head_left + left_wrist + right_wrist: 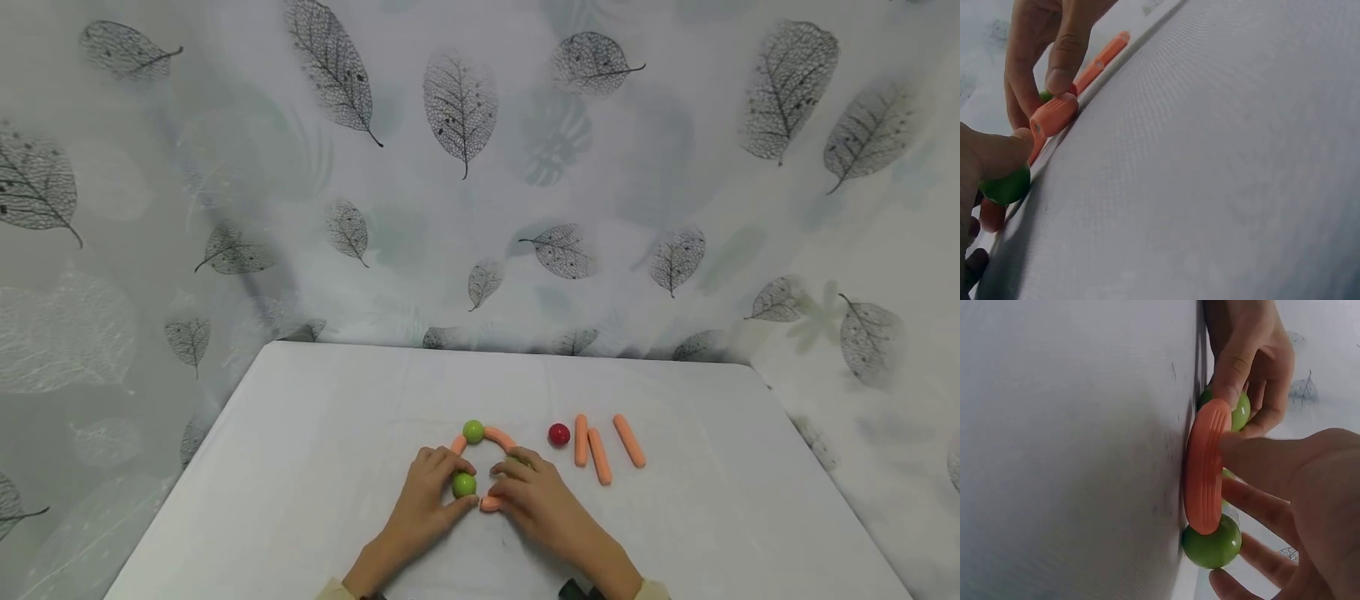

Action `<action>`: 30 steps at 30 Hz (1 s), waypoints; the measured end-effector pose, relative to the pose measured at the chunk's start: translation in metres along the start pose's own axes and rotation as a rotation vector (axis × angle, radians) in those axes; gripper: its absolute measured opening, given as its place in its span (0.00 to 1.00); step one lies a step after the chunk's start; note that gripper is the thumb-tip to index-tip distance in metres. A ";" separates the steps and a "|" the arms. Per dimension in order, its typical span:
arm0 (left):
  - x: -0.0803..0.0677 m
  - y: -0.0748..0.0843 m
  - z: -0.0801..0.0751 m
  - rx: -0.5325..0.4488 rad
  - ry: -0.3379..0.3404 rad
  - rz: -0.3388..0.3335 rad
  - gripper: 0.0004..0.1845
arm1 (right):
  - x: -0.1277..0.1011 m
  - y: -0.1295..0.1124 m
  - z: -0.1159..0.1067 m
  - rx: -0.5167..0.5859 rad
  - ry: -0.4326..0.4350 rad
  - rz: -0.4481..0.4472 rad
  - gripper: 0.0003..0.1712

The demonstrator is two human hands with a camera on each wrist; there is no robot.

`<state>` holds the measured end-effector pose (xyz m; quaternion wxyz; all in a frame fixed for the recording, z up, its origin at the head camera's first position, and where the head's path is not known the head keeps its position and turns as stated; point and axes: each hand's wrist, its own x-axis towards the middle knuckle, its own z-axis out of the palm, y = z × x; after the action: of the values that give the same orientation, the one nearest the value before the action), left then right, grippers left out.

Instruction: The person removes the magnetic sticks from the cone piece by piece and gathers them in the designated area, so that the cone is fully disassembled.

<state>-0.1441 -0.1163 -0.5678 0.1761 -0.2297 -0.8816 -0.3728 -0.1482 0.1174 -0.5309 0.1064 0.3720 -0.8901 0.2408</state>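
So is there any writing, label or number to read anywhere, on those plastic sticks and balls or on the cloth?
None: no text on the orange plastic sticks, the green plastic balls, the red ball, the white table or the leaf-printed backdrop cloth, which bears only grey leaves.

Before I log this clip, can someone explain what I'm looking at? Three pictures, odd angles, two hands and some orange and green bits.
There is no machine here: a person works with bare hands and wears three cameras. The wide picture comes from the head, looking down at a white table. The other two come from the wrists, so the tabletop looks tilted there.

On the table lies a partly built ring of curved orange pieces and green balls. The left hand pinches a green ball. The right hand holds a curved orange piece against it; another green ball sits at that piece's other end. A further green ball tops the ring. To the right lie a red ball and three straight orange sticks, untouched.
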 end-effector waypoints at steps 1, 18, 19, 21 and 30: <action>-0.001 0.000 0.000 0.001 0.001 0.002 0.23 | 0.000 0.000 -0.001 0.009 0.001 0.013 0.03; -0.003 0.003 0.001 -0.070 0.020 0.017 0.07 | 0.001 -0.008 -0.002 0.133 0.057 0.491 0.25; -0.002 0.003 0.001 -0.079 0.023 0.011 0.07 | 0.002 -0.008 -0.003 0.166 0.052 0.523 0.25; -0.001 0.003 0.001 -0.091 0.025 0.005 0.10 | 0.002 -0.009 -0.005 0.226 0.037 0.580 0.28; 0.001 0.003 -0.002 -0.110 0.015 -0.026 0.13 | 0.003 -0.007 -0.005 0.328 0.031 0.597 0.28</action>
<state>-0.1428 -0.1158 -0.5638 0.1650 -0.2249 -0.8612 -0.4249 -0.1448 0.1139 -0.5232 -0.0166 0.1037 -0.9074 0.4070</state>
